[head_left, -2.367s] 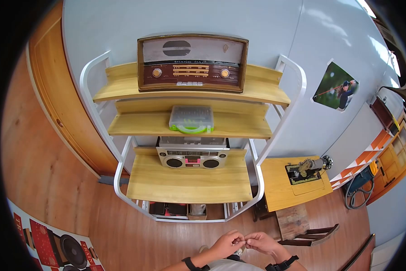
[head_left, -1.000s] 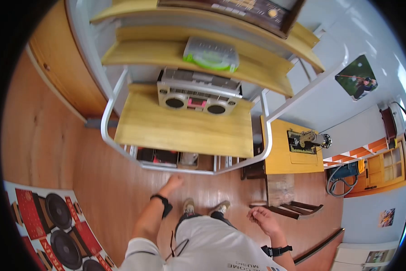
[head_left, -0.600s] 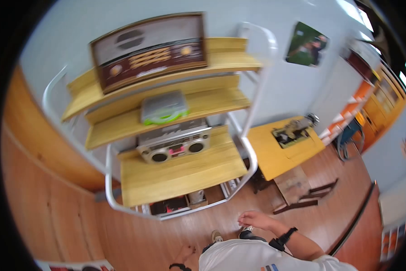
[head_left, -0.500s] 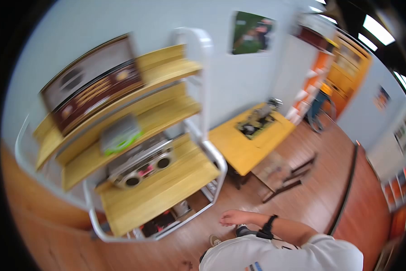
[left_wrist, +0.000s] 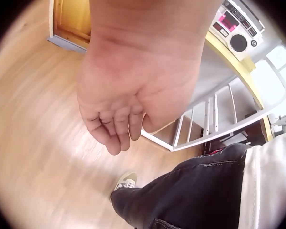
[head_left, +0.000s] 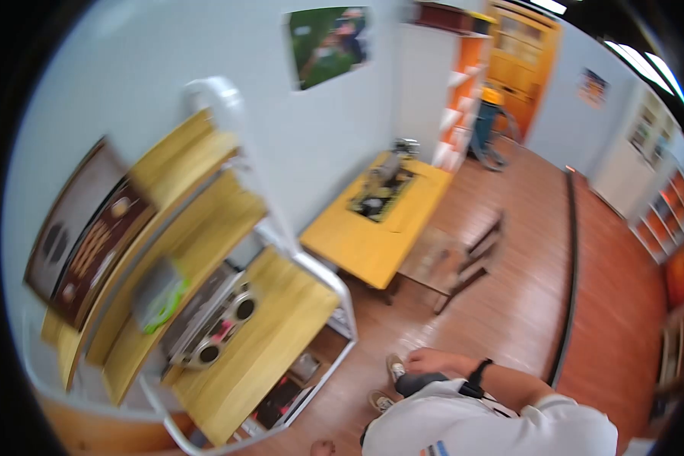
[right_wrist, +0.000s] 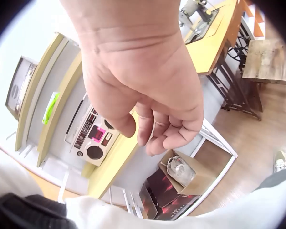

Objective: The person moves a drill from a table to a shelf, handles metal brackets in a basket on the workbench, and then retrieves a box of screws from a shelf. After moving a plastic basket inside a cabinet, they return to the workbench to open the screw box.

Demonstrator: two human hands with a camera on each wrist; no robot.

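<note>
My left hand (left_wrist: 133, 90) hangs over the wooden floor with its fingers loosely bent and nothing in them; in the head view only a bit of it (head_left: 323, 448) shows at the bottom edge. My right hand (head_left: 433, 360) is in front of my body, empty. In the right wrist view the right hand (right_wrist: 143, 95) has loosely curled fingers, with the shelf rack behind it. The silver boombox (head_left: 222, 328) stands on the rack's lower shelf (head_left: 281, 319). Above it lie the clear case with a green handle (head_left: 159, 296) and, on top, the old radio (head_left: 87, 235).
A sewing machine (head_left: 384, 186) sits in a yellow table (head_left: 380, 243) right of the rack, with a wooden chair (head_left: 433, 262) beside it. Farther back are a blue vacuum (head_left: 485, 125) and an orange shelf unit (head_left: 460, 99). A dark strip (head_left: 571, 266) crosses the floor.
The head view has swung to the right, so the rack now stands at the left, tilted. The hands, earlier together at the fingertips, have come apart.
</note>
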